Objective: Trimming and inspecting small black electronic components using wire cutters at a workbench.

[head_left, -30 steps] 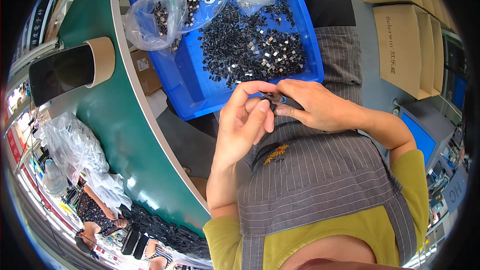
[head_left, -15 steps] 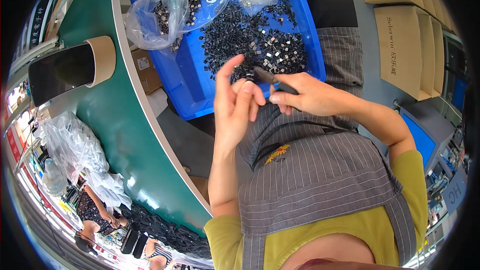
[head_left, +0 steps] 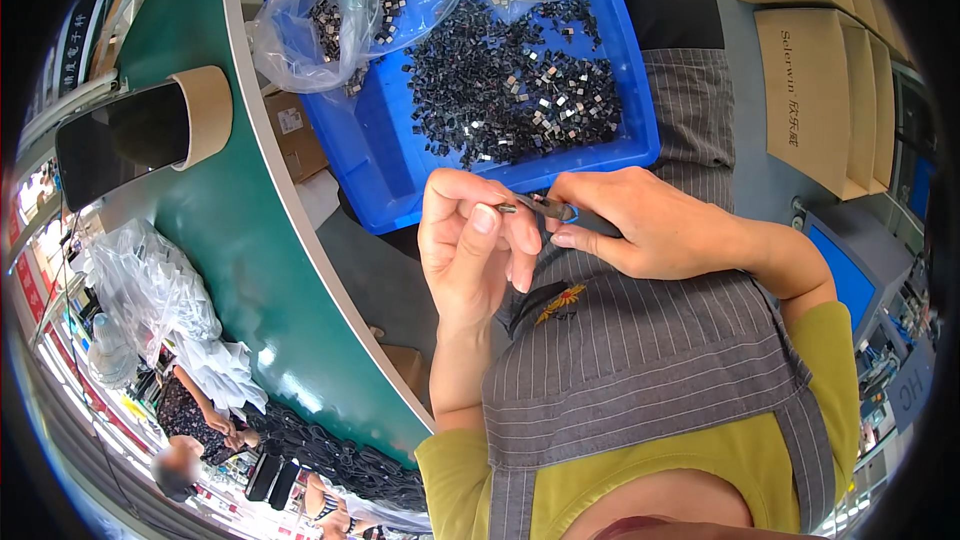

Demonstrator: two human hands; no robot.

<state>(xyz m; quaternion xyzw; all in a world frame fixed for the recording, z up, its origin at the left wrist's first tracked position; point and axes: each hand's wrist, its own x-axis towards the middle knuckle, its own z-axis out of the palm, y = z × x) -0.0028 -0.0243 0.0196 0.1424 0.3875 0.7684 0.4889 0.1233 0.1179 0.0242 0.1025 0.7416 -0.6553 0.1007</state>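
Head view: at far left, a dark-screened phone [head_left: 122, 143] rests against a tan curved stand [head_left: 208, 118] on a green table [head_left: 265, 285], with clear plastic bags [head_left: 155, 285] heaped below it. The table's pale edge [head_left: 291, 195] bounds the work area; grey floor [head_left: 385, 285] lies open between it and the left forearm. Next comes a blue tub [head_left: 385, 130], largely covered inside with black and metallic pieces [head_left: 480, 90]; clear sacks [head_left: 305, 30] overhang its left rim, and its near wall stands just beyond the hands. The left hand [head_left: 460, 250] pinches 1 small part [head_left: 506, 208] between thumb and fingers. Dark pliers [head_left: 553, 208] reach that part from the right; whether their tips bite on it cannot be told. The right hand [head_left: 670, 225] is wrapped around the handles, above a striped apron [head_left: 640, 340]. At far right, cardboard boxes [head_left: 815, 100] and a blue-screened monitor [head_left: 840, 275] stand well apart.
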